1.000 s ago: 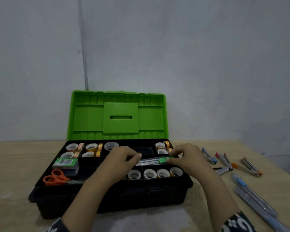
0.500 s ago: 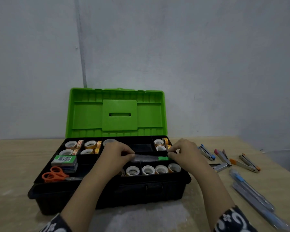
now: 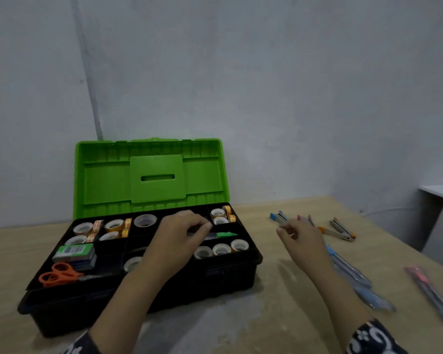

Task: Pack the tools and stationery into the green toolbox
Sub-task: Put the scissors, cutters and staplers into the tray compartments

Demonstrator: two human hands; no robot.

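With the green-tipped cutter (image 3: 215,235) lying across a middle compartment of the green toolbox (image 3: 149,284), best to keep the left hand (image 3: 182,236) low on the near end, fingertips curled onto the grey body, and press flat until seated between the dividers, clear of the tape rolls (image 3: 220,249) just in front. Then off to the right with the right hand (image 3: 301,237), now loosely curled over the table and holding nothing visible, toward the staplers (image 3: 339,229) lying near the fingers; better taken one at a time by the middle. After those, the packaged pens (image 3: 356,279) and the red-topped packet (image 3: 430,287) farther right, probably lengthwise where room remains. Already inside: orange scissors (image 3: 59,274) at front left, a green-labelled stack (image 3: 74,254) behind them. Underneath, a pale wooden table (image 3: 279,315), scuffed whitish near the front; behind, a plain grey wall (image 3: 292,98), lid propped upright toward it; at far right, a white ledge (image 3: 440,191).
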